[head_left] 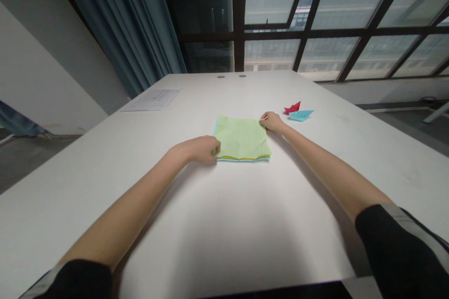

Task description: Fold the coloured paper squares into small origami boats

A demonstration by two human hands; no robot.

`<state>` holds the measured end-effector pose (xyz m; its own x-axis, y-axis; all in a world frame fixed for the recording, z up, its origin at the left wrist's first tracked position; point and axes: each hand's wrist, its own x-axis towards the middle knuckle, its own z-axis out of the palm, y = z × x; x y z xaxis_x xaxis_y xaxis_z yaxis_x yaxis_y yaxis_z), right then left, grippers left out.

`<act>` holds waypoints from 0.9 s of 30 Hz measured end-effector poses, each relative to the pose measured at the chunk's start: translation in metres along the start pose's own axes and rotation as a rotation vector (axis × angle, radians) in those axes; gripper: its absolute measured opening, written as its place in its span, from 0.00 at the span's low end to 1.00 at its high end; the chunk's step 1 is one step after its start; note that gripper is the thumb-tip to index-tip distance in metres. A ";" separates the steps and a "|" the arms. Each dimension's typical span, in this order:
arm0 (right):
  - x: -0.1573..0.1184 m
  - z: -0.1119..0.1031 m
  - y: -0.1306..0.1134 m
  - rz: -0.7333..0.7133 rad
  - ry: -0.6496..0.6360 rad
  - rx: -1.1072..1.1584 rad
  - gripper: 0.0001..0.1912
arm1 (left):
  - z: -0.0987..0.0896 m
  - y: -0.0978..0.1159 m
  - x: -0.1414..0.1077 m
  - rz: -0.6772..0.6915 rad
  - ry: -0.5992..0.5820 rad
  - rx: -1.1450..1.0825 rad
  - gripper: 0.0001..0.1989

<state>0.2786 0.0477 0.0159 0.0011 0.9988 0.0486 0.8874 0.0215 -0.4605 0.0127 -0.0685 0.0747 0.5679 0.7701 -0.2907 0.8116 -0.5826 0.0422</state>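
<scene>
A stack of square paper sheets (242,138) lies in the middle of the white table, light green on top, with yellow and light blue edges showing beneath. My left hand (205,148) grips the stack's near left corner, fingers curled round the edge. At the far right corner, my right hand (271,121) pinches the paper between thumb and fingers. How many sheets each hand holds is hidden. Just beyond my right hand sit two folded paper boats, a red paper boat (292,108) and a light blue paper boat (300,115), touching or nearly so.
A printed white sheet (152,99) lies flat toward the left edge of the white table (242,215). Two round grey discs are set near the table's far edge. Beyond stand a blue curtain (129,18) and dark-framed windows (273,32).
</scene>
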 end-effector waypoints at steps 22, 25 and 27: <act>0.014 -0.025 0.037 -0.019 0.201 -0.184 0.15 | 0.050 0.004 0.026 0.189 0.174 0.106 0.27; 0.020 -0.036 0.066 0.058 0.251 -0.221 0.13 | 0.054 0.000 0.030 0.179 0.168 0.104 0.27; 0.018 -0.040 0.081 0.095 0.266 -0.259 0.12 | 0.056 0.000 0.030 0.169 0.166 0.103 0.27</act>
<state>0.3692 0.0662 0.0144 0.1786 0.9488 0.2604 0.9646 -0.1167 -0.2365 0.0222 -0.0593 0.0127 0.7162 0.6863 -0.1267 0.6896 -0.7238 -0.0235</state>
